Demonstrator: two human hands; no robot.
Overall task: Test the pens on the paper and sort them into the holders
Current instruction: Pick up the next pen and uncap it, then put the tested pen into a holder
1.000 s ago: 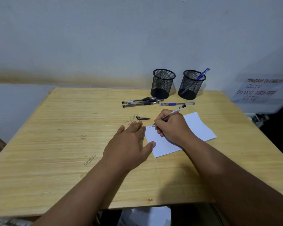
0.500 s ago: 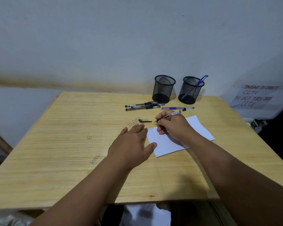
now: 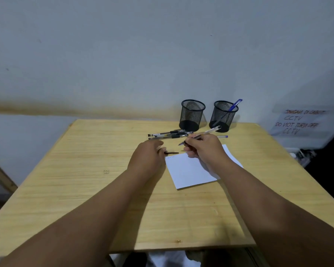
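Note:
My right hand (image 3: 204, 149) grips a clear pen (image 3: 210, 131), held off the white paper (image 3: 189, 170) with its tip pointing left. My left hand (image 3: 147, 157) lies on the table left of the paper, its bent fingertips at the left end of a small black pen cap (image 3: 172, 152) lying flat. Two black mesh holders stand at the back: the left holder (image 3: 192, 114) shows no pen, and the right holder (image 3: 223, 117) contains a blue pen (image 3: 234, 105). Faint marks sit at the paper's top left corner.
Loose black-capped pens (image 3: 168, 134) lie in front of the left holder, and a blue-tipped pen (image 3: 223, 136) lies behind my right hand. The wooden table (image 3: 104, 151) stands against a white wall. A handwritten CCTV sign (image 3: 299, 122) is at the right.
My right hand has lifted the pen off the paper and moved it towards the back. My left hand has slid forward off the paper's edge to the pen cap.

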